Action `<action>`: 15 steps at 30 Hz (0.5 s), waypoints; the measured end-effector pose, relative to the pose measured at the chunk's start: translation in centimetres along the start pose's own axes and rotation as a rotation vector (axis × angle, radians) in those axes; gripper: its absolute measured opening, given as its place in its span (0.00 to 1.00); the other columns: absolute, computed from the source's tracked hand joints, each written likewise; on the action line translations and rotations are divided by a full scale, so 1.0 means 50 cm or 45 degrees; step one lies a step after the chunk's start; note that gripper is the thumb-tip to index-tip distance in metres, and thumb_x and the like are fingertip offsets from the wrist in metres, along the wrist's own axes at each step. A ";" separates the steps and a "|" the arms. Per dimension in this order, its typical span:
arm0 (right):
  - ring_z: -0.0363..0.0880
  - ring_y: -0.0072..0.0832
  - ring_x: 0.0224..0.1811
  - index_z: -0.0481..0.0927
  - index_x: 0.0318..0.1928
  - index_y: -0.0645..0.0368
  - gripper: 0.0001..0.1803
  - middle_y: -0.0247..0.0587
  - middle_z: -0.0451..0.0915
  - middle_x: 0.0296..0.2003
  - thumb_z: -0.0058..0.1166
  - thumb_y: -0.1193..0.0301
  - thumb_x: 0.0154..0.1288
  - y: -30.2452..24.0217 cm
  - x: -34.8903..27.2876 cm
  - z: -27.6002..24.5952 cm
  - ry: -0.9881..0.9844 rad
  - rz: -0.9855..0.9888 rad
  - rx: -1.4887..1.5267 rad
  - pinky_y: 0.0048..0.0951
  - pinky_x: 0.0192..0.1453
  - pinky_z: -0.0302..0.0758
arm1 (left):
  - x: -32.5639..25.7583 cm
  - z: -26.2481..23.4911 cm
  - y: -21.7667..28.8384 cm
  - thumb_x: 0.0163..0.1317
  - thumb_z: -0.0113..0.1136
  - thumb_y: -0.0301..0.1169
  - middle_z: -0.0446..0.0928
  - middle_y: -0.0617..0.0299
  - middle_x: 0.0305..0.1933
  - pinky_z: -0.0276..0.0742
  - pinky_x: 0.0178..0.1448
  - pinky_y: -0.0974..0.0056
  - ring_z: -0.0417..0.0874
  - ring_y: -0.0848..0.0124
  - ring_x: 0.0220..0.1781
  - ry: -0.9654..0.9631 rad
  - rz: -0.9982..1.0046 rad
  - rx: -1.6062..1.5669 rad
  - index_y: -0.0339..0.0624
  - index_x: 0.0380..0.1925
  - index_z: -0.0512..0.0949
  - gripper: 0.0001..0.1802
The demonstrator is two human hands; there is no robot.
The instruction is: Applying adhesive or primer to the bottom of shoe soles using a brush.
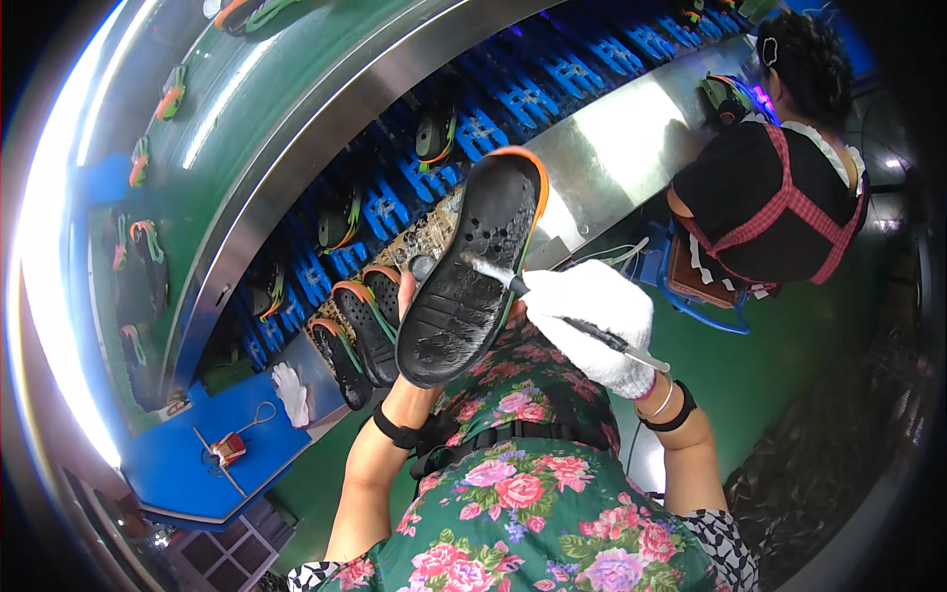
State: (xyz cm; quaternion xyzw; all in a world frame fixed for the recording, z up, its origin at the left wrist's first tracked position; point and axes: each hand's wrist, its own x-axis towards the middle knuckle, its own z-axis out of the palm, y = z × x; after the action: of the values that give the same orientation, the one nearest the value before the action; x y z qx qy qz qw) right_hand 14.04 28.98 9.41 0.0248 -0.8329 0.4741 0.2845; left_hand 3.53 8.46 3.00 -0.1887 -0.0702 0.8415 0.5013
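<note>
From my remote seat, I read the scene from the left. A small white glove (290, 392) lay on the blue bench (187, 464), beside a little red tool with a cord (228, 449). Further in, three black soles edged in orange and green (357, 331) lay side by side at the edge of the blue slatted conveyor (513, 99).

The bare left hand (406, 296) held a black rubber shoe sole with an orange rim (472, 266) upright over the lap, tread side toward the camera; its fingers were mostly hidden behind the sole, so I could only say they were wrapped round it from the back. The right hand (592, 321), in a white knitted glove, had its fingers clamped on a thin dark-handled brush (567, 318) whose pale tip touched the tread near the sole's middle.

I judged the step to be brushing a coat, probably glue or primer, over the tread. The next move would call for steady strokes toward the uncovered parts while the left hand kept the sole from tilting.

To the right, another person in a black top with red checked straps (779, 197) sat at the line.
</note>
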 end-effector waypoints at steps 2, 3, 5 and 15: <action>0.85 0.36 0.34 0.88 0.40 0.62 0.11 0.44 0.87 0.35 0.69 0.81 0.55 -0.013 0.017 -0.003 0.012 -0.047 -0.036 0.33 0.38 0.81 | -0.018 -0.052 0.033 0.62 0.56 0.54 0.76 0.42 0.67 0.71 0.73 0.41 0.80 0.47 0.65 0.049 -0.036 0.170 0.35 0.66 0.72 0.40; 0.85 0.36 0.33 0.88 0.39 0.62 0.10 0.45 0.87 0.35 0.69 0.81 0.55 -0.016 0.025 -0.006 0.027 -0.089 -0.094 0.33 0.38 0.81 | -0.001 -0.051 0.033 0.60 0.55 0.49 0.80 0.43 0.62 0.75 0.72 0.45 0.84 0.49 0.59 -0.123 -0.098 0.310 0.34 0.65 0.74 0.38; 0.86 0.37 0.33 0.87 0.38 0.61 0.09 0.45 0.87 0.35 0.69 0.81 0.54 -0.023 0.036 -0.012 0.015 -0.099 -0.127 0.34 0.38 0.82 | 0.019 -0.056 0.005 0.61 0.59 0.55 0.75 0.41 0.67 0.71 0.74 0.43 0.80 0.49 0.64 0.127 0.052 0.499 0.35 0.68 0.70 0.43; 0.85 0.38 0.49 0.86 0.53 0.60 0.21 0.45 0.87 0.50 0.65 0.80 0.57 -0.023 0.068 0.010 -0.104 -0.152 -0.157 0.36 0.54 0.79 | 0.034 -0.045 -0.029 0.61 0.52 0.73 0.68 0.49 0.74 0.67 0.76 0.41 0.72 0.52 0.73 0.022 -0.120 0.095 0.44 0.75 0.61 0.54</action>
State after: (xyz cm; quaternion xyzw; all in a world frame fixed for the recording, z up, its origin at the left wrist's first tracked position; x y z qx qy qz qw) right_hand 11.34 28.75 11.78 0.0763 -0.8685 0.4026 0.2789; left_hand 4.87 10.48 0.96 -0.1738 -0.0432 0.8173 0.5477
